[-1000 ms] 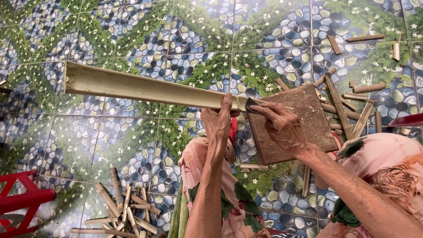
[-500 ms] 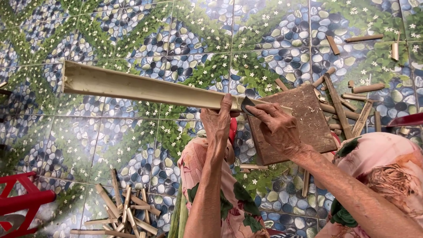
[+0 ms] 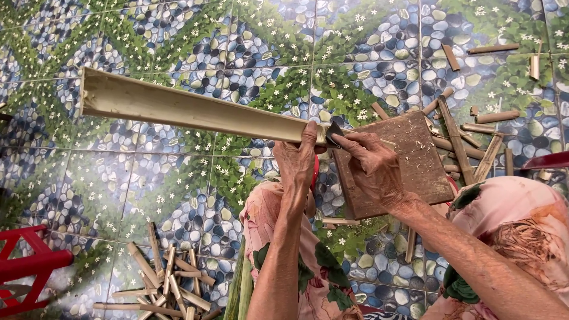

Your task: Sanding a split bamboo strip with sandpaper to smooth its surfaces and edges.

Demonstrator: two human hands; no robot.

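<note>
**Bamboo slat held level, blade at its near end**

Bamboo offcuts (image 3: 166, 278) lie nearest us on the tile floor (image 3: 178, 195). Above our knees, our left hand (image 3: 298, 163) wraps its fingers around the split bamboo length (image 3: 189, 111). Our right hand (image 3: 370, 166), just beside, pinches a dark blade (image 3: 333, 134) against the slat's edge, over the wooden block (image 3: 409, 160). The slat's long axis runs away leftward.

A long split bamboo piece (image 3: 189, 111), pale cream with its hollow channel facing up, lies nearly level above the tiled floor, its far end out to the left. Its near end rests on a worn brown wooden block (image 3: 398, 166), where a small dark blade (image 3: 333, 134) touches its edge.
</note>
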